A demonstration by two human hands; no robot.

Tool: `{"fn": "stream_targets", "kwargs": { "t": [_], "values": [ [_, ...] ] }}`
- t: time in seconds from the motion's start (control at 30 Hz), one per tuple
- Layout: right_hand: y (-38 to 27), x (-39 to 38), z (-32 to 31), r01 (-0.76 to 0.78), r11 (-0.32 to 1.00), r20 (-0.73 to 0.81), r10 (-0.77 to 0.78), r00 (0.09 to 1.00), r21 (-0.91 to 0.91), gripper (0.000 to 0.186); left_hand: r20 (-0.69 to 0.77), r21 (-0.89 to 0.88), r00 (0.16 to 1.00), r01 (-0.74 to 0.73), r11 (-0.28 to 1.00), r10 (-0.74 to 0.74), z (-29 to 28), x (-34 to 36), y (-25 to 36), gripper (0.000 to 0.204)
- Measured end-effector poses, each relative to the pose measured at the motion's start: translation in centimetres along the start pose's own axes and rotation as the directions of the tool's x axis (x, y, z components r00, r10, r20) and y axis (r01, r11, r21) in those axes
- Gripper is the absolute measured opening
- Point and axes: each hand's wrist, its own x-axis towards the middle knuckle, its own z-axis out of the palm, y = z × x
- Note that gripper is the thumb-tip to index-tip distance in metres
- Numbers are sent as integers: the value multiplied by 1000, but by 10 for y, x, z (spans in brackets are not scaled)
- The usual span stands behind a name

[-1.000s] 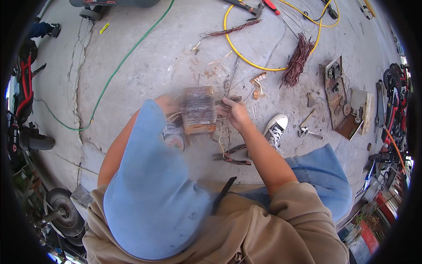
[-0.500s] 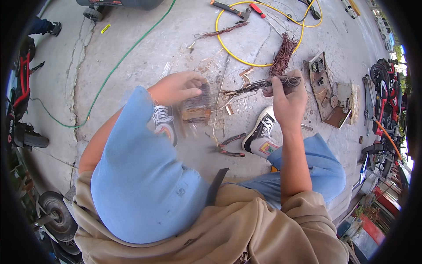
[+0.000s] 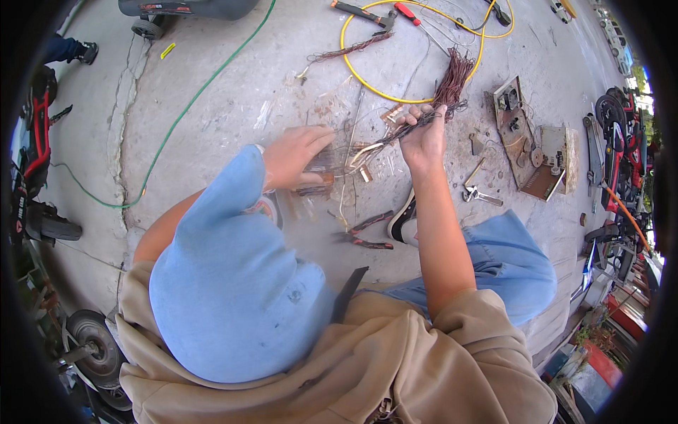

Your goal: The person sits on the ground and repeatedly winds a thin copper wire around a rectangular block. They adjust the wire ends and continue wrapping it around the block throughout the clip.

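Note:
My left hand (image 3: 296, 157) lies over a small brown, wire-wound block (image 3: 316, 189) on the concrete, its thumb and fingers apart across it. Much of the block is hidden under the hand and blurred. My right hand (image 3: 424, 138) is closed around a bundle of dark thin wire (image 3: 387, 141), whose loose strands trail left toward the block. Beyond that hand lies a thicker bunch of reddish-brown wire (image 3: 453, 76). Red-and-black pliers (image 3: 371, 230) rest on the ground between my feet, with their jaws blurred.
A yellow hose (image 3: 353, 71) loops around the far side, near a hammer (image 3: 367, 14) and a red-handled screwdriver (image 3: 409, 13). An adjustable wrench (image 3: 482, 196) and an opened metal housing (image 3: 519, 134) lie to the right. A green hose (image 3: 185, 107) crosses the left side.
My right hand has moved left with the wire bundle and turned, and the adjustable wrench is now uncovered. My left hand has come down over the block.

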Motion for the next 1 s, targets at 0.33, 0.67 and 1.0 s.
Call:
{"fn": "stream_targets", "kwargs": {
  "t": [0.33, 0.67, 1.0],
  "values": [
    [-11, 68, -38, 111, 739, -223, -337, 915, -665, 48, 118, 54, 989, -100, 994, 93, 1, 15, 2, 84],
    [-202, 13, 138, 404, 881, 373, -298, 879, -247, 46, -145, -109, 989, 4, 994, -19, 2, 19, 7, 54],
    [-75, 15, 190, -14, 848, 129, -64, 990, 529, 31, -148, -953, 897, -17, 302, -416, -75, -23, -16, 26]
  ]
}}
